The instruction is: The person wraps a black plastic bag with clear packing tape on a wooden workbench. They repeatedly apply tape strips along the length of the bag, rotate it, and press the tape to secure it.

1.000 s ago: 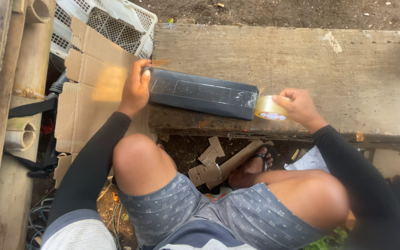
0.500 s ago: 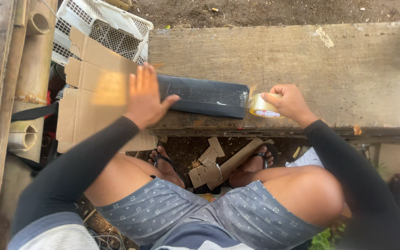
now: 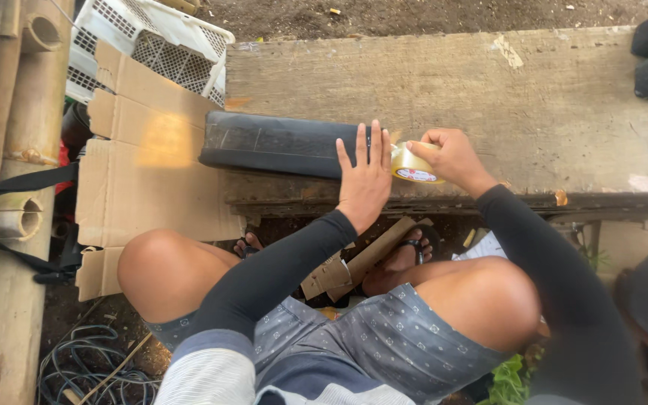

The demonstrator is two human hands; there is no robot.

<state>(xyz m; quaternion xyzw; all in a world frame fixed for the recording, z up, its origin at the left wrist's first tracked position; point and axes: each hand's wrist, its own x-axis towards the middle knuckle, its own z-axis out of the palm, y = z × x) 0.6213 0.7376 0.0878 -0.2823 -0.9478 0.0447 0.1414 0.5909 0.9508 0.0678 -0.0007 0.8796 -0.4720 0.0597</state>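
— Where are the two hands?

— The left hand (image 3: 365, 180) lies flat, fingers spread and straight, pressed on the right end of a long dark package wrapped in glossy black plastic (image 3: 279, 145). It grips nothing; the palm simply rests on the wrap. The right hand (image 3: 451, 157) sits just beside it, fingers curled tight around a roll of clear packing tape with a pale yellowish core (image 3: 412, 165).

— Do the hands touch?

— They are close, with the tape roll between them. The roll sits right at the package's right end, but I cannot tell whether tape is stuck to the wrap.

— And the package?

— It lies lengthwise near the front edge of a worn grey wooden plank bench (image 3: 489, 97), its left end reaching the bench's left corner.

— What else is around?

— Flattened brown cardboard sheets (image 3: 144, 172) lie left of the bench, partly over a white plastic lattice crate (image 3: 151, 37). Thick bamboo poles (image 3: 24, 150) run along the far left. The person sits with bare knees, in grey patterned shorts (image 3: 369, 345) and black sleeves.
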